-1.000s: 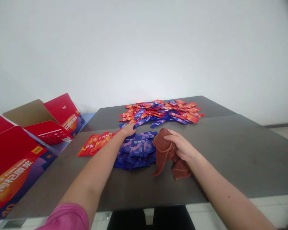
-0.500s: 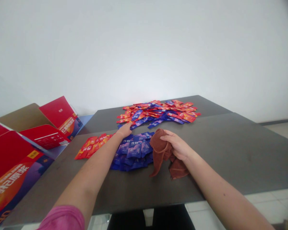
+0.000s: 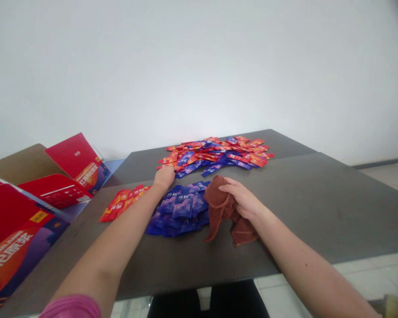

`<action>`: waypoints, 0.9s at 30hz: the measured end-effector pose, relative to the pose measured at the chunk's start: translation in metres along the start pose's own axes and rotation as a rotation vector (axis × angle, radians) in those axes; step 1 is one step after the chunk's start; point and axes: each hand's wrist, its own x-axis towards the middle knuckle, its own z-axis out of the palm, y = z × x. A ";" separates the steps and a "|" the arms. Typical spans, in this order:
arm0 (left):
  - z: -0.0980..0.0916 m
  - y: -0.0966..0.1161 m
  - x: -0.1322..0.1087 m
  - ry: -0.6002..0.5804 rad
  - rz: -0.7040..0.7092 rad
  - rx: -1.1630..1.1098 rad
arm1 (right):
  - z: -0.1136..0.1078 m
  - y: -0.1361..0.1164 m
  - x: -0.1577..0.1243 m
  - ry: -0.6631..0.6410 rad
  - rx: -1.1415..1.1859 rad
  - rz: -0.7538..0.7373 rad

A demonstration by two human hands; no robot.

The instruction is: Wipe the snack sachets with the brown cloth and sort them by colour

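Note:
My left hand (image 3: 165, 176) is closed at the near left edge of a mixed heap of red and blue sachets (image 3: 215, 154). Its fingertips are hidden behind the hand, so whatever they pinch cannot be made out. My right hand (image 3: 243, 198) grips a crumpled brown cloth (image 3: 220, 201), which hangs down onto the table. Left of the cloth lies a stack of blue sachets (image 3: 182, 210), beneath and beside my left forearm. A smaller group of red sachets (image 3: 122, 201) sits farther left, partly covered by that forearm.
Dark grey table (image 3: 318, 212) spans the view, with a white wall (image 3: 199, 66) behind it. Off the table's left side stand an open red carton (image 3: 56, 190) and another printed red box (image 3: 16, 243). Pale floor tiles (image 3: 368, 282) show below the near edge.
My left hand has drawn slightly left, and its fingers have curled from an outstretched reach into a closed hand. The right hand still holds the cloth. The view has shifted slightly.

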 end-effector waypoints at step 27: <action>-0.021 0.091 -0.180 -0.365 -0.144 -1.905 | 0.003 0.004 -0.002 0.093 -0.010 0.039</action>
